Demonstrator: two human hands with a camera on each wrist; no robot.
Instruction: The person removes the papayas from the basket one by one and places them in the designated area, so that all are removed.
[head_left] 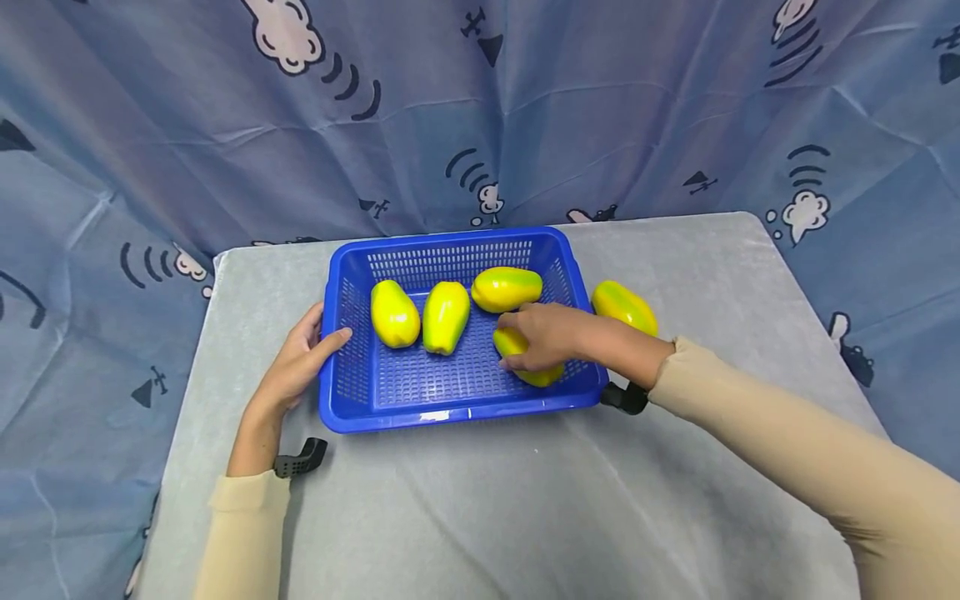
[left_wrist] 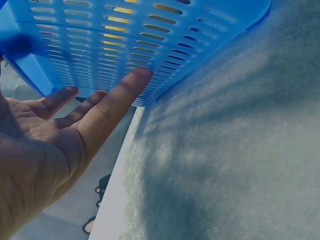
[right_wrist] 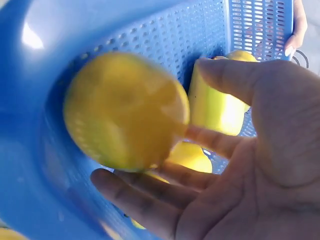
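Left sleeve [head_left: 243, 533]: beige, one, with a black wrist device [head_left: 302, 457] at its cuff.

Left hand [head_left: 296, 362]: at the left rim of the basket, clamped on it, thumb over the rim, fingers outside against the slotted wall.

Basket [head_left: 420, 421]: blue plastic, one, on a pale grey surface [head_left: 450, 517], rim toward the far edge. Contents, four yellow-green fruits:
– first fruit [head_left: 395, 315], at left;
– second fruit [head_left: 446, 318], close beside it, narrow end toward the near side;
– third fruit [head_left: 507, 289], lying sideways at the far right;
– fourth fruit [head_left: 540, 375], at the near right, under the right hand.

Right hand [head_left: 551, 333]: inside the basket, over the fourth fruit; fingers apart and only slightly bent along it, thumb clear of it in the wrist view, where the fruit is blurred.

Fifth fruit [head_left: 624, 307]: on the surface, just right of the basket, partly covered by the forearm.

Right sleeve [head_left: 787, 450]: beige, one; second wrist device [head_left: 625, 397] near its cuff.

Curtain [head_left: 600, 125]: blue, cartoon-printed, spanning the far side.
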